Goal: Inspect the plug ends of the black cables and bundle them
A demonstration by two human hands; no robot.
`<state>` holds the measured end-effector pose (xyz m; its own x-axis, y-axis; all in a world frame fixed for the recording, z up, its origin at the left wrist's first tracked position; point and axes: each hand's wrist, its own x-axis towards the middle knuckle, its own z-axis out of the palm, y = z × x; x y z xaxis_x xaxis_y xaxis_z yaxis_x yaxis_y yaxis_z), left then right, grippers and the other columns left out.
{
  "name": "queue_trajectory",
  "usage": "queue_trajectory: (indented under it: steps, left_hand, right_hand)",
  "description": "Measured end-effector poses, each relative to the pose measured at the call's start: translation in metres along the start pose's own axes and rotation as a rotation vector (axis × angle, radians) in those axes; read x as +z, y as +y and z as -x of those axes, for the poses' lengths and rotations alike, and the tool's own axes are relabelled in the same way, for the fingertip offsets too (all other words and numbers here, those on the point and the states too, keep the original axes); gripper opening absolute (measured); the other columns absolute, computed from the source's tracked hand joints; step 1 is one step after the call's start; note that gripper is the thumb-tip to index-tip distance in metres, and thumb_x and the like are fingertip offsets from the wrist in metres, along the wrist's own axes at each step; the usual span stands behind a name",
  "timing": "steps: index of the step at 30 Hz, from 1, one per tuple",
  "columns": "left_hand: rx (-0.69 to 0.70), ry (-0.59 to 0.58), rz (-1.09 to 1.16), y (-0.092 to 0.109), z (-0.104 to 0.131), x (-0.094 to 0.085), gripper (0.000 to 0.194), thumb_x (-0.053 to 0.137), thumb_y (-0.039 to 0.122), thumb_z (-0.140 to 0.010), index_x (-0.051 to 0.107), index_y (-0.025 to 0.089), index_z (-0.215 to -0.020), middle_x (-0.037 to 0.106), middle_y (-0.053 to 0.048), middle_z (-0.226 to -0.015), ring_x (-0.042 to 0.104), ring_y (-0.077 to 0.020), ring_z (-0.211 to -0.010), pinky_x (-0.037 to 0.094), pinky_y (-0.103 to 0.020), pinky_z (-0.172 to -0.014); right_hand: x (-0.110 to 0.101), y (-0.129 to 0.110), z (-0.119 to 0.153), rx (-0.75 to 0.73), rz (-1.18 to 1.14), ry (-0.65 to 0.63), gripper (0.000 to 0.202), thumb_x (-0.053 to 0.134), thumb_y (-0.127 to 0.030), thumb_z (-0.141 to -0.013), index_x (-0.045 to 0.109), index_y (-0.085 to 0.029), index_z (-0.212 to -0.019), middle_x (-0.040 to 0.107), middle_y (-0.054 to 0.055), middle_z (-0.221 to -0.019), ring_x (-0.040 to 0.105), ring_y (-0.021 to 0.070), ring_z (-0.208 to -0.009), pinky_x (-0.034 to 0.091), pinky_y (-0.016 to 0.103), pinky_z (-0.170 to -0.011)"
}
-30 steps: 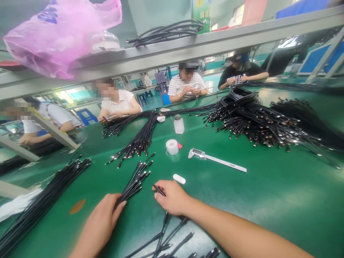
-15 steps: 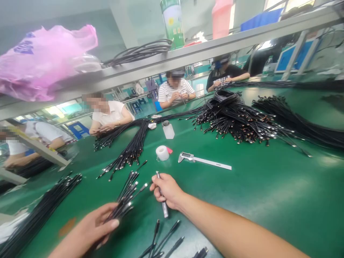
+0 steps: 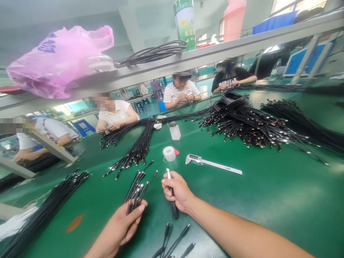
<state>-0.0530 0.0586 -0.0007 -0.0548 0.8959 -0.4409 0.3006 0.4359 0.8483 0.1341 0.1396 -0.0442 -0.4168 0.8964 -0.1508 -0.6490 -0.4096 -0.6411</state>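
Note:
My left hand (image 3: 125, 222) is closed around several black USB cables (image 3: 138, 191), their metal-tipped plugs fanning up past the thumb. To its right, my right hand (image 3: 177, 191) grips a slim black utility knife (image 3: 174, 211) with a pale blade pointing up and away. Only the blade end and the lower handle show; the fingers cover the middle. Below the two hands lie loose cable ends (image 3: 176, 240) with black plugs. A roll of clear tape (image 3: 169, 154) stands just beyond the right hand, and a digital caliper (image 3: 213, 163) rests to the right of the roll.
A big heap of black cables (image 3: 242, 118) lies across the green table (image 3: 268, 200), with another bundle (image 3: 48, 208) at left. A small bottle (image 3: 175, 132) stands behind the tape. A shelf rail (image 3: 209, 55) crosses overhead, carrying a pink bag (image 3: 64, 64). Several co-workers sit opposite.
My left hand has moved right and up with the cables, closer to my right hand. The knife has turned a little in my right hand. The whole view has shifted slightly.

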Motion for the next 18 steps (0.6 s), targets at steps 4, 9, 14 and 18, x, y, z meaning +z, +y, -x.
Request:
queue_trajectory:
  steps: [4, 9, 14, 18]
  left_hand:
    - [0.07, 0.023, 0.206, -0.014, 0.003, 0.003, 0.059, 0.072, 0.059, -0.076, 0.054, 0.014, -0.109, 0.042, 0.008, -0.053, 0.024, -0.0014, -0.037, 0.015, -0.015, -0.036]
    - [0.114, -0.042, 0.269, -0.019, 0.007, 0.008, 0.053, 0.072, 0.058, -0.078, 0.053, 0.014, -0.101, 0.054, 0.002, -0.061, 0.05, -0.01, -0.047, 0.042, -0.019, -0.04]
    - [0.142, -0.133, 0.279, -0.027, 0.007, 0.013, 0.049, 0.071, 0.057, -0.079, 0.053, 0.014, -0.094, 0.059, -0.001, -0.07, 0.061, -0.0128, -0.055, 0.048, -0.021, -0.047]
    - [0.16, -0.107, 0.293, -0.031, 0.005, 0.015, 0.049, 0.069, 0.058, -0.078, 0.053, 0.014, -0.092, 0.06, -0.001, -0.065, 0.058, -0.0123, -0.053, 0.048, -0.022, -0.05]
  right_hand:
    - [0.0, 0.001, 0.003, -0.004, 0.027, -0.011, 0.044, 0.079, -0.03, -0.062, 0.047, -0.019, -0.089, 0.051, -0.007, -0.06, 0.034, 0.0026, -0.039, 0.014, 0.015, -0.035]
    - [-0.003, 0.002, 0.005, -0.004, 0.071, -0.013, 0.043, 0.084, -0.035, -0.068, 0.055, -0.014, -0.093, 0.052, -0.005, -0.07, 0.032, -0.0003, -0.041, 0.014, 0.015, -0.035]
    - [-0.01, 0.004, 0.007, 0.007, 0.094, 0.034, 0.04, 0.085, -0.033, -0.07, 0.064, -0.012, -0.098, 0.052, -0.003, -0.072, 0.028, -0.0014, -0.043, 0.016, 0.015, -0.036]
    - [-0.013, 0.004, 0.01, 0.008, 0.129, 0.058, 0.037, 0.087, -0.03, -0.069, 0.069, -0.011, -0.095, 0.049, -0.003, -0.068, 0.025, -0.0009, -0.043, 0.017, 0.014, -0.036]
